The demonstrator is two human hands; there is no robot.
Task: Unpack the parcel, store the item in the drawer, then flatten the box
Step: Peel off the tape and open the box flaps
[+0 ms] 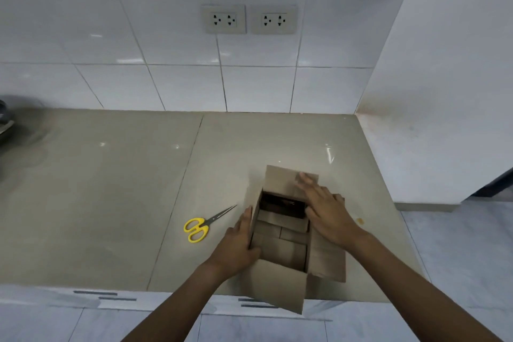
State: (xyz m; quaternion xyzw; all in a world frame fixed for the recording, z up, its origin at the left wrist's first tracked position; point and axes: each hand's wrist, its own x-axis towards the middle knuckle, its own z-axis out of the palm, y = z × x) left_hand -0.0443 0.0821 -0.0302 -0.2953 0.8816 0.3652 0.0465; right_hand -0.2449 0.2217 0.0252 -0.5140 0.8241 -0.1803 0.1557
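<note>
Now the box is lying open on the bench, long axis running away from me, a dark item sitting inside at its far end. My left hand is gripping the left wall; my right hand is pressing flat, fingers straight, on the right flap.

Your box is plain brown cardboard, matt and slightly fibrous, with its flaps creased at the folds, and the dark item inside it looks smoother, though you cannot tell its material. You have it on a countertop of beige polished tile that mirrors the lights, below glossy white wall tiles. Your scissors have shiny yellow plastic handles and dull grey metal blades.
</note>
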